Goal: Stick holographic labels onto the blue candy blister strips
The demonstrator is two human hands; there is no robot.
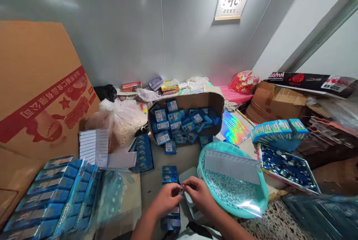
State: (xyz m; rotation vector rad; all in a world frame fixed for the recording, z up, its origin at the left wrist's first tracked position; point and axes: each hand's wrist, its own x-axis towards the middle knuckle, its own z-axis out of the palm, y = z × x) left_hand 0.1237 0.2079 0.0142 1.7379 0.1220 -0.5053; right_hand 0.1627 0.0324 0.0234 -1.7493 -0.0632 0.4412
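Note:
My left hand and my right hand meet at the front middle, thumbs and fingers pinched together on something tiny and shiny. The fingertips cover most of it, so I cannot make out what it is. Beneath my hands runs a row of small blue boxes, partly hidden by the left hand. A whitish plastic tray or lid lies under my right hand. To its right, a turquoise basin holds many pale blue pellets, with a clear plastic piece laid across it.
An open carton of jumbled blue boxes lies beyond my hands. At right is a box of shiny blue-and-silver round pieces. Stacked blue packs, a tall cardboard box and a tied plastic bag stand left.

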